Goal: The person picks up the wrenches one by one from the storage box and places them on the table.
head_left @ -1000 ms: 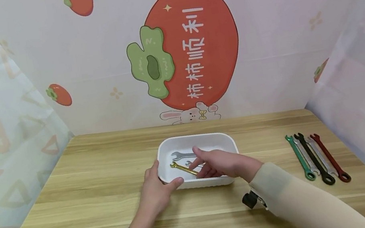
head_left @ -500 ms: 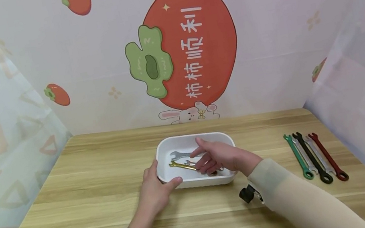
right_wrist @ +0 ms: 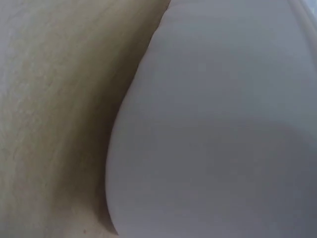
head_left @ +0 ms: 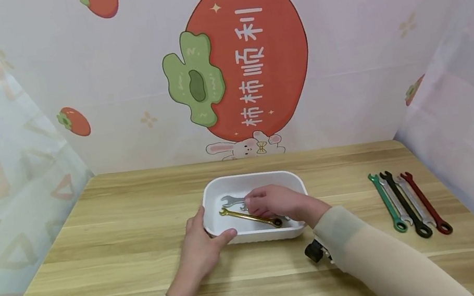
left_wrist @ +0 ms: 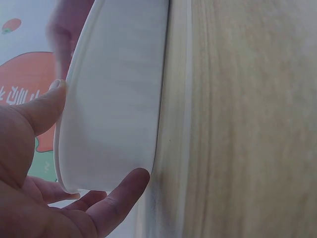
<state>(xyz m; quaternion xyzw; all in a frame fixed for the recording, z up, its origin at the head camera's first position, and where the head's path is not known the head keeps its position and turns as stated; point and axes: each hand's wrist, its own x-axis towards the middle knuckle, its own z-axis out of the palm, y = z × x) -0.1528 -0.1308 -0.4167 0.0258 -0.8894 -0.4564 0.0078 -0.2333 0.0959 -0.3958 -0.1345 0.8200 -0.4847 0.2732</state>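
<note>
A white tray stands on the wooden table, and its outer wall fills much of the left wrist view. My left hand grips the tray's left end, thumb at the rim and fingers round the corner. Inside lies a gold combination wrench, slanting towards the front right. Behind it is a silver wrench, partly covered by my right hand. That hand is down in the tray, fingers curled together at a smaller silver wrench, whose shaft they hide. The right wrist view shows only the tray's wall and table.
To the right on the table lie several wrenches side by side: a green one, a black one, a red one, with silver ones between. A printed cloth backdrop rises behind the table.
My right hand, at the gold wrench and then spread above the tray, has lowered and curled its fingers at the smaller silver wrench. The gold wrench now shows whole. The left hand stays put.
</note>
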